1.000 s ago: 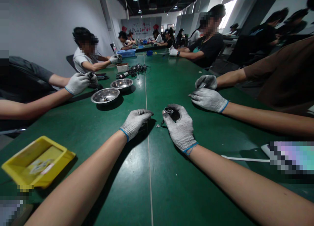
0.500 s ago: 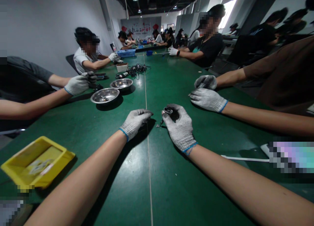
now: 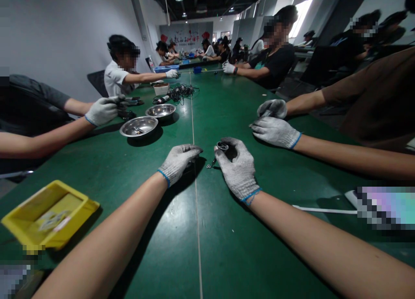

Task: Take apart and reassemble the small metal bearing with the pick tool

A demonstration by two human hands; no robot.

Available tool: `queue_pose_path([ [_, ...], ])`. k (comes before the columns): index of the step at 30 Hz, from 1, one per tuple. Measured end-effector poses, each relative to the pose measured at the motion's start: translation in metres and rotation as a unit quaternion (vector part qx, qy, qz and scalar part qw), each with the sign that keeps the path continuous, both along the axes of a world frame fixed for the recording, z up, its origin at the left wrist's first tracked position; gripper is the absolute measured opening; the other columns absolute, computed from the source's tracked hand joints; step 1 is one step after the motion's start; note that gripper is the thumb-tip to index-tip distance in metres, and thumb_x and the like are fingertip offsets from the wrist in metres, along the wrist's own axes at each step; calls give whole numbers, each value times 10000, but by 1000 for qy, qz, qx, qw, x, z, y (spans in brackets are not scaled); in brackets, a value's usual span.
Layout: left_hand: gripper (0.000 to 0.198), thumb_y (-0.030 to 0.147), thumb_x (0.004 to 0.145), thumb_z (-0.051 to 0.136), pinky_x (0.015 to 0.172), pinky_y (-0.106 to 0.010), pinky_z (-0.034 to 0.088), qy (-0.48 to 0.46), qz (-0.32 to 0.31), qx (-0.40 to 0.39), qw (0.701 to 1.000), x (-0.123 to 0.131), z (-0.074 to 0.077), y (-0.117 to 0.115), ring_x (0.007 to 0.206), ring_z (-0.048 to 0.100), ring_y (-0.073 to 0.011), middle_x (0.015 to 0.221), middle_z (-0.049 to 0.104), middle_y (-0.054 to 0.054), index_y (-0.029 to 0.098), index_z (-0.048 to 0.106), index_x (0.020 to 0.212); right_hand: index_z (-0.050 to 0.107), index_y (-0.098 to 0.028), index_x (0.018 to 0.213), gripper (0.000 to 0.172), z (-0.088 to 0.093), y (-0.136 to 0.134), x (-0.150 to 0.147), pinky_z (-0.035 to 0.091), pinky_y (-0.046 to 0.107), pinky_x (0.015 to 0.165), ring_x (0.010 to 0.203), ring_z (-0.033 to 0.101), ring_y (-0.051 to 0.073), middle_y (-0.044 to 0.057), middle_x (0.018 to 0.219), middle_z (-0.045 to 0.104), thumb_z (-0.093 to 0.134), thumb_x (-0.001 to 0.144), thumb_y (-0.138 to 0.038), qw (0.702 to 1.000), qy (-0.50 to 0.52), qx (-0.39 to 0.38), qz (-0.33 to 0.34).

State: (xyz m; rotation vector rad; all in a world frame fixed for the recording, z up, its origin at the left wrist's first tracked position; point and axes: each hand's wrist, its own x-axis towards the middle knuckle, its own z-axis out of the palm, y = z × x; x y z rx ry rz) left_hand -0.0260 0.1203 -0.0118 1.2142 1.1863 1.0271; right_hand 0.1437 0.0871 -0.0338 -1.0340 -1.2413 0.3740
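My right hand (image 3: 238,167), in a white knit glove with darkened fingertips, is closed around a small round dark part with a silvery rim (image 3: 222,146). A thin dark stem (image 3: 213,162) shows below that part; whether the two are joined I cannot tell. Beside the stem's tip, small shiny rings (image 3: 208,166) lie on the green table (image 3: 214,247). Left of them my left hand (image 3: 180,160), gloved alike, has its fingers pressed together over the table. Whatever those fingers hold is hidden underneath.
Two steel bowls (image 3: 139,127) stand at left, the nearer with small metal pieces inside. A yellow bin (image 3: 86,199) is at near left. Tangled black cables (image 3: 181,91) lie farther back. Co-workers' gloved hands work at left (image 3: 103,111) and right (image 3: 275,132). A white stick (image 3: 324,210) lies at right.
My hands and the round part have hardly moved. At the far left, a seated co-worker has leaned to the right and stretched an arm over the table.
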Motion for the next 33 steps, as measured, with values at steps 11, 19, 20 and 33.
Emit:
queue_pose_path([
  [11,294,360,644,837,489,-205,319,-2,-2,-1,1000,0,0,0,543,484,-91,676,641,-6,161,781,852,684,-215,1055,267,0,0,-1,629,444,857,896,751,254,76,978,778,746,856,-382,1000,9,-4,5],
  [19,307,364,636,842,491,-198,348,-2,1,-2,1000,0,0,0,561,505,-96,707,663,-20,160,783,858,687,-214,1049,261,1,-1,-1,627,435,870,906,748,248,79,986,779,742,857,-382,1000,4,-3,5],
  [20,312,367,635,844,487,-198,343,-2,1,-2,1000,0,0,0,558,502,-95,707,666,-22,159,784,860,687,-212,1053,267,1,-1,-1,625,438,876,908,748,249,80,990,778,742,857,-386,1000,4,-5,4],
  [33,314,372,632,846,498,-207,348,-3,2,0,1000,1,1,-1,560,505,-101,675,649,-12,162,783,857,682,-223,1086,284,3,-2,0,621,444,892,927,741,251,77,1014,777,738,863,-391,1000,-11,-2,-16],
])
